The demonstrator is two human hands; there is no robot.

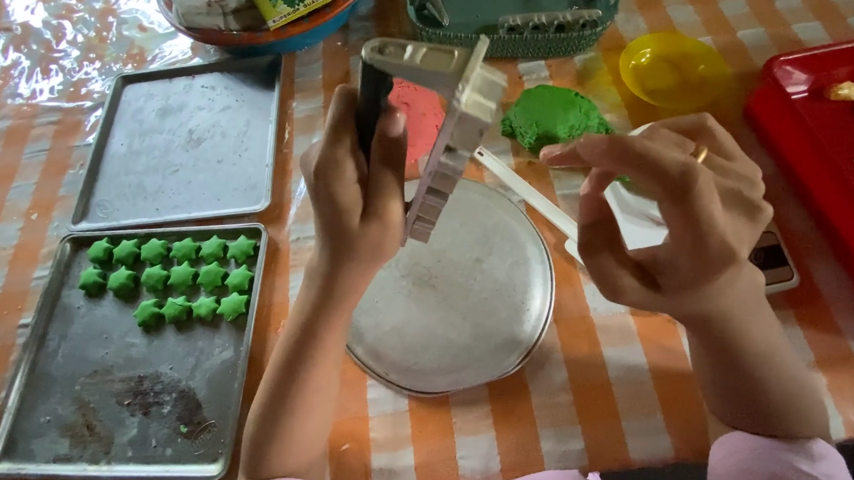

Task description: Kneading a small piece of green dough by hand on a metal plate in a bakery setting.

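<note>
My left hand grips the dark handle of a grey-white cookie press, held upright and tilted over a round metal plate. My right hand, a ring on one finger, hovers beside the press with its fingers pinched near the press's side; I cannot tell if it holds anything. A thin white stick lies under it, across the plate's edge. A lump of green dough and a pink dough lump sit behind the press.
Two metal baking trays lie at left: the near one carries several green star-shaped cookies, the far one is bare. A yellow bowl, a red tray, a teal basket and a white scale stand around.
</note>
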